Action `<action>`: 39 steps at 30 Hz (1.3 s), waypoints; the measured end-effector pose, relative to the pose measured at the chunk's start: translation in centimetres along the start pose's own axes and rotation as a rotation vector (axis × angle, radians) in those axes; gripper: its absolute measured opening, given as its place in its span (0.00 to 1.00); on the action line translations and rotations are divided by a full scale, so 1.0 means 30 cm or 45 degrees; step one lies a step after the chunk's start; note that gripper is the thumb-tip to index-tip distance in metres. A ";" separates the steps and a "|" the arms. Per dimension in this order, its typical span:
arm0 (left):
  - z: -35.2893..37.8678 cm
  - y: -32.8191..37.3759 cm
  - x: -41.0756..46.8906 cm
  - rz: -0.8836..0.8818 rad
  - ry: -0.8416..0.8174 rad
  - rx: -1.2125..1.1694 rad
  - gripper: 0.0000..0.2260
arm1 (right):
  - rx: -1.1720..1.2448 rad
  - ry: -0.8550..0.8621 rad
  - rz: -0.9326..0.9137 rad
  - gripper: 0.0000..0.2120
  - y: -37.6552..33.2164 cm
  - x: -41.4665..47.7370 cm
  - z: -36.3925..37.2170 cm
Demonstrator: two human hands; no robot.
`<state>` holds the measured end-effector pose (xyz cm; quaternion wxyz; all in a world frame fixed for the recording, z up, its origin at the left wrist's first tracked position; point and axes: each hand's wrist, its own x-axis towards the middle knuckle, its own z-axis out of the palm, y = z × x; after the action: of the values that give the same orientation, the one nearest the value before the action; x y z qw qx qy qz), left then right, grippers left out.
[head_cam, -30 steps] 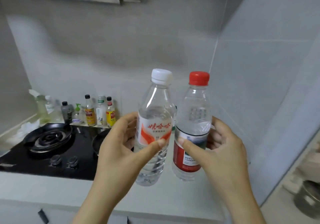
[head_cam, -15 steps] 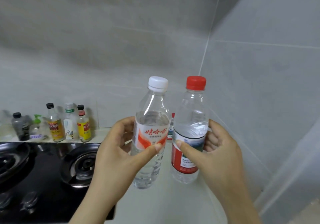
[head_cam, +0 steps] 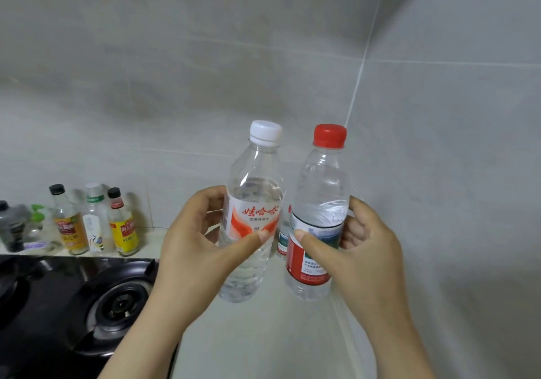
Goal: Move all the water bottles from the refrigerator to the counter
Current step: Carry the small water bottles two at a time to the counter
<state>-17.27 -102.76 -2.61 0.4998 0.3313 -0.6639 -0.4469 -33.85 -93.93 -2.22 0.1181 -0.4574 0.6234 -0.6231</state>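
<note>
Over counter [head_cam: 263, 340], left hand [head_cam: 193, 250] grips white-capped bottle [head_cam: 251, 203]; right hand [head_cam: 360, 247], red-capped bottle [head_cam: 319, 203].

The pale counter [head_cam: 263, 334] carries a black gas hob [head_cam: 73, 305] and condiment bottles [head_cam: 124, 229] along the wall [head_cam: 205, 86]

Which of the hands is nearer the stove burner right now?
Left. The left hand, gripping the white-capped bottle, is just right of the burner; the right hand, holding the red-capped bottle, is farther right, beyond both bottles.
</note>
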 end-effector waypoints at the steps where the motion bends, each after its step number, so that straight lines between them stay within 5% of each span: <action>1: 0.025 -0.006 0.025 0.007 0.002 0.011 0.26 | -0.004 0.001 -0.005 0.23 0.018 0.032 -0.008; 16: 0.181 -0.220 0.250 -0.115 -0.021 0.017 0.31 | -0.216 0.082 0.157 0.23 0.293 0.271 -0.048; 39: 0.310 -0.665 0.414 -0.424 -0.175 0.190 0.24 | -0.420 0.096 0.615 0.29 0.794 0.369 0.046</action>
<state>-29.81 -118.94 -17.42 0.3463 0.4414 -0.6637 -0.4948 -49.06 -107.45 -18.89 0.1639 -0.2851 0.8110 -0.4839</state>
